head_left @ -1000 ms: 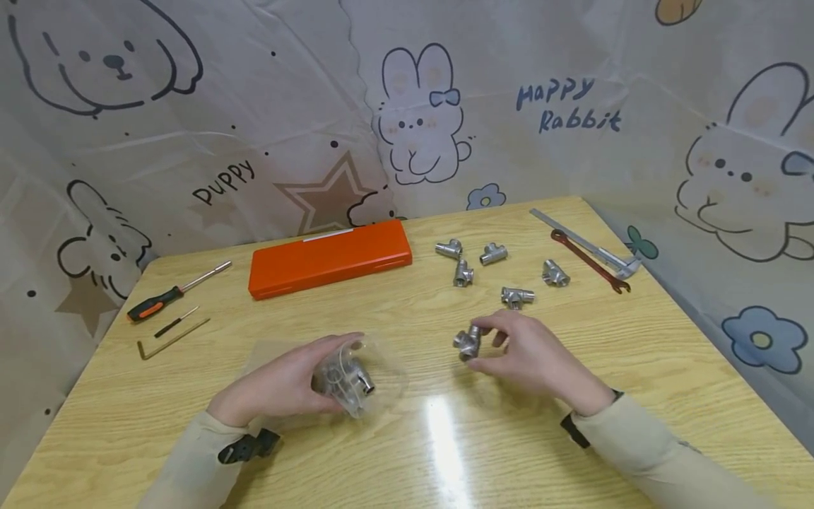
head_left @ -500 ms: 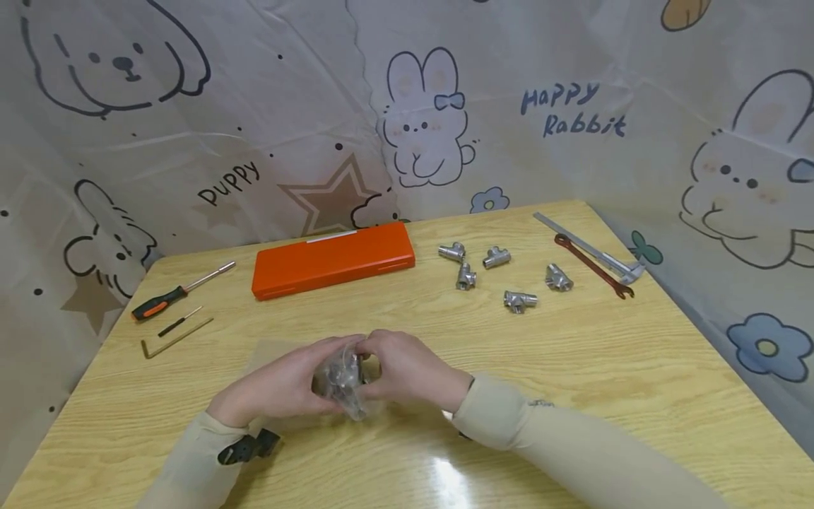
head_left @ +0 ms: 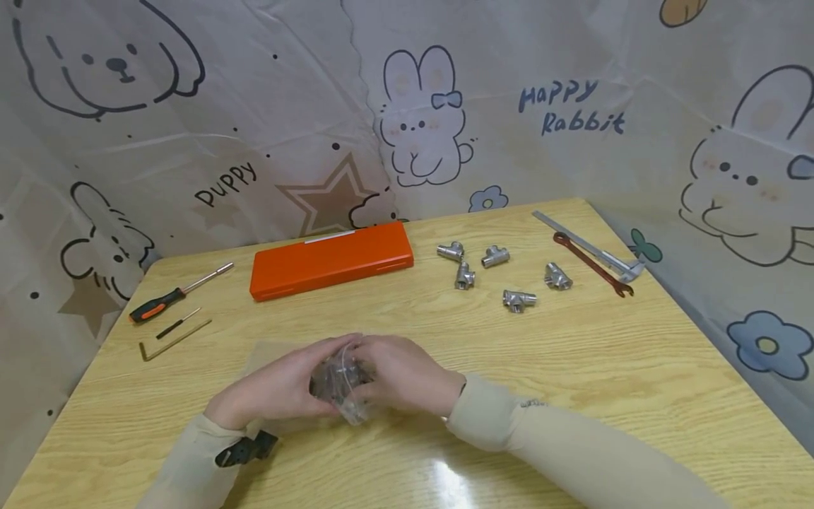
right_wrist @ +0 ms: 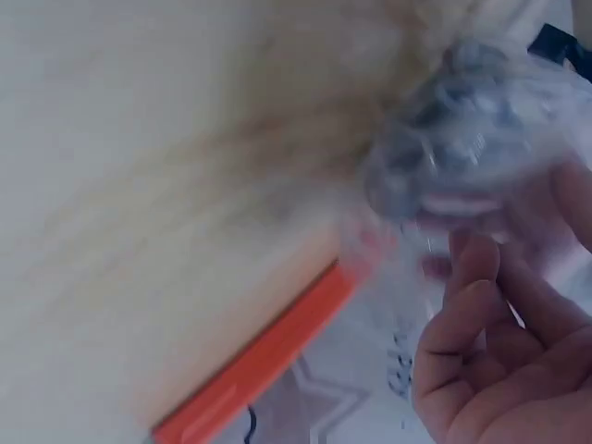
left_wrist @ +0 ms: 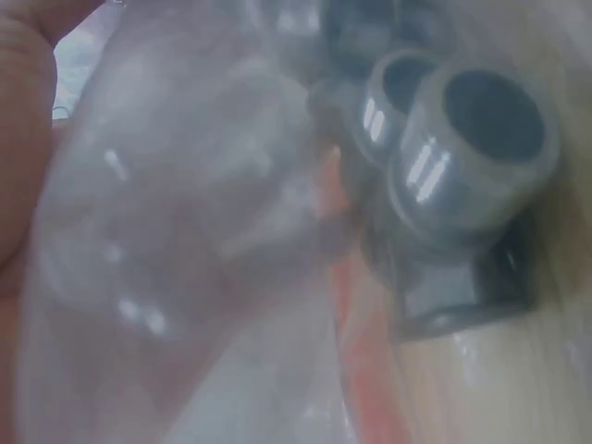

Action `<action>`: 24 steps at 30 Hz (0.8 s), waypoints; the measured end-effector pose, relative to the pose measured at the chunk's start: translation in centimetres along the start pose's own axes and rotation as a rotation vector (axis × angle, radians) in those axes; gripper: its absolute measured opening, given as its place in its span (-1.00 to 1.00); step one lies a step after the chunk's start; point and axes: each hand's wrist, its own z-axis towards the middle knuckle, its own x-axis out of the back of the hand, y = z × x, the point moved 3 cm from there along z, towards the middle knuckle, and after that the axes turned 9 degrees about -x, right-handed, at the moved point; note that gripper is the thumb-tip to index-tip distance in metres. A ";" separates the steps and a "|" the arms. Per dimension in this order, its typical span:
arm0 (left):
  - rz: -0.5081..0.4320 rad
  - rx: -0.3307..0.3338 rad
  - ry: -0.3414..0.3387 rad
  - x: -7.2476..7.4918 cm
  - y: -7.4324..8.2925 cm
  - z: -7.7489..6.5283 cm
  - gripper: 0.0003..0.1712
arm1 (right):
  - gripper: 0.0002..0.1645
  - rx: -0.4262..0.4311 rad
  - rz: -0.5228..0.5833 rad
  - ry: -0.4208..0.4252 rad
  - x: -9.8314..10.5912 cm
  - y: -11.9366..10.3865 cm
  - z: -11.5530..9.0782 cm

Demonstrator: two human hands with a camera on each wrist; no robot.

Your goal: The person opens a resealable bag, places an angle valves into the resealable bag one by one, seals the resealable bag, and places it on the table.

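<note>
My left hand (head_left: 286, 382) grips a clear plastic bag (head_left: 352, 410) that holds several metal pipe tees. In the left wrist view, one pipe tee (left_wrist: 462, 176) shows large through the film. My right hand (head_left: 403, 375) is at the bag's mouth, its fingertips partly hidden by the plastic. The right wrist view has its curled fingers (right_wrist: 462, 342) against the blurred bag (right_wrist: 472, 139); whether they pinch a tee or only the film is not visible. Loose pipe tees lie beyond the hands, the nearest tee (head_left: 518, 301) to the right.
A red case (head_left: 332, 260) lies at the back. To the left are a screwdriver (head_left: 181, 291), a small black screwdriver (head_left: 178, 323) and a hex key (head_left: 174, 341). At the right edge rest a caliper (head_left: 588, 244) and a red wrench (head_left: 593, 264). A printed curtain hangs behind.
My right hand has carried a pipe tee leftward from the table to the bag's mouth; that tee is now out of sight. The left hand has kept its place with the bag.
</note>
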 end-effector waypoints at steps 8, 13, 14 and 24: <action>0.033 0.022 0.003 -0.2 0.0 0.1 0.19 | -0.57 -0.061 -0.131 0.079 7.7 5.8 -3.0; 0.044 0.026 0.002 -0.2 0.1 0.2 0.18 | -0.40 -0.049 -0.383 0.018 13.2 12.5 -4.6; 0.042 0.027 0.000 -0.2 0.1 0.2 0.18 | -0.35 -0.050 -0.436 -0.010 13.8 13.9 -5.0; 0.035 0.032 -0.009 -0.3 0.0 0.3 0.16 | -0.15 0.195 -0.703 -0.085 13.5 21.0 -7.0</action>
